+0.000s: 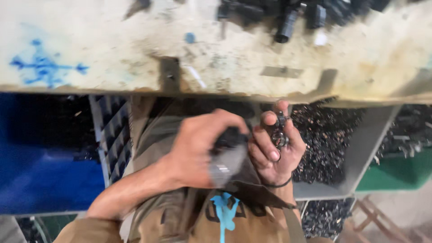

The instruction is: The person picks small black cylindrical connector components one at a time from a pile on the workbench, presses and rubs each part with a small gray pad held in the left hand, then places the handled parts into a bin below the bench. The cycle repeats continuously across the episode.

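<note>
My left hand (198,150) is closed around a dark grey cylindrical part (227,157), blurred by motion, held just below the workbench edge. My right hand (274,150) is beside it, palm toward me, fingers curled on small shiny metal pieces (279,137) that look like rings or nuts. A thin dark band circles my right wrist. The two hands touch above my brown clothing (234,216), which has a light blue mark on it.
A worn, paint-stained workbench (135,49) spans the top, with black parts (288,18) on it at the far edge. Beneath it are a blue bin (40,162), a grey tray of dark metal scraps (328,144) and a green crate (400,171).
</note>
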Demonstrator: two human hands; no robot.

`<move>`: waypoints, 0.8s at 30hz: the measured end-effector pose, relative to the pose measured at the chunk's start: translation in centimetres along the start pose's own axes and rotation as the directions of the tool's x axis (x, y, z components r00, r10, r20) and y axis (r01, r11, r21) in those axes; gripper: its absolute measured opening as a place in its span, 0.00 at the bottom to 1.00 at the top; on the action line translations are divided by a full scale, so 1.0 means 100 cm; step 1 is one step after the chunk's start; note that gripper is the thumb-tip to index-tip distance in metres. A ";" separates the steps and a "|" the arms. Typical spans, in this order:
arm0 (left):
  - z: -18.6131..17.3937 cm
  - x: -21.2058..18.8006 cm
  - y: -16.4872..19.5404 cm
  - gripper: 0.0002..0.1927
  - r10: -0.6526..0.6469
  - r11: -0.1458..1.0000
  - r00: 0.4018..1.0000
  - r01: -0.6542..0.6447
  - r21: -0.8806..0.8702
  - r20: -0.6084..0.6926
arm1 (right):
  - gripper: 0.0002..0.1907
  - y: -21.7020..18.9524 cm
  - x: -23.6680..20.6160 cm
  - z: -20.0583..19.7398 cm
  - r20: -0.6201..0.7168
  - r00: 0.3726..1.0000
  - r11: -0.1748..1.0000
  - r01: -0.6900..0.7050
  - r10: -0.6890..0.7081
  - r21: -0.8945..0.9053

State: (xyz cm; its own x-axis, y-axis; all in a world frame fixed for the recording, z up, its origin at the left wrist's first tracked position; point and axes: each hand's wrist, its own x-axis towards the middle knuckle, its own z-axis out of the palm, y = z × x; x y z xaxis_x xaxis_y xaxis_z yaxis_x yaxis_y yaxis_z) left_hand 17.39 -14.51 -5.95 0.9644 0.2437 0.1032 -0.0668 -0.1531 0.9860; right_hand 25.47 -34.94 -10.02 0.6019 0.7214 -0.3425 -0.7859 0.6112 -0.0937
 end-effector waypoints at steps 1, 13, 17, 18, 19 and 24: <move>0.004 -0.002 0.000 0.18 0.001 1.000 1.000 0.000 0.005 -0.023 | 0.17 0.006 0.001 0.001 -0.017 1.000 0.998 0.022 -0.023 -0.063; -0.005 -0.015 -0.014 0.19 -0.125 0.985 0.987 0.112 -0.133 -0.098 | 0.12 0.033 0.017 0.006 0.347 0.857 0.173 0.435 -0.380 -0.884; -0.014 -0.013 -0.010 0.18 -0.122 0.991 0.992 0.120 -0.062 -0.042 | 0.08 0.029 0.018 0.032 0.488 0.813 -0.214 0.439 -0.318 -0.872; -0.016 -0.012 -0.009 0.18 -0.119 0.992 0.992 0.118 -0.045 -0.032 | 0.08 0.032 0.018 0.037 0.454 0.812 -0.193 0.411 -0.368 -0.891; -0.017 -0.012 -0.008 0.22 -0.122 0.992 0.992 0.122 -0.034 -0.021 | 0.08 0.035 0.018 0.042 0.418 0.808 -0.168 0.383 -0.415 -0.908; -0.022 -0.012 -0.005 0.43 -0.129 0.990 0.988 0.133 -0.046 0.082 | 0.08 0.054 0.023 0.054 0.477 0.783 0.072 0.545 -0.399 -0.835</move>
State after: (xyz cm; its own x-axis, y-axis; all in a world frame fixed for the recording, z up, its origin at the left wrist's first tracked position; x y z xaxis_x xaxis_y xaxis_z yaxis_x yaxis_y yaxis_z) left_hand 15.67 -12.67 -6.29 0.9827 0.1816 -0.0364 0.0508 -0.0752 0.9959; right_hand 23.38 -28.19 -6.23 0.8526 0.4762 0.2153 0.1537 0.1652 -0.9742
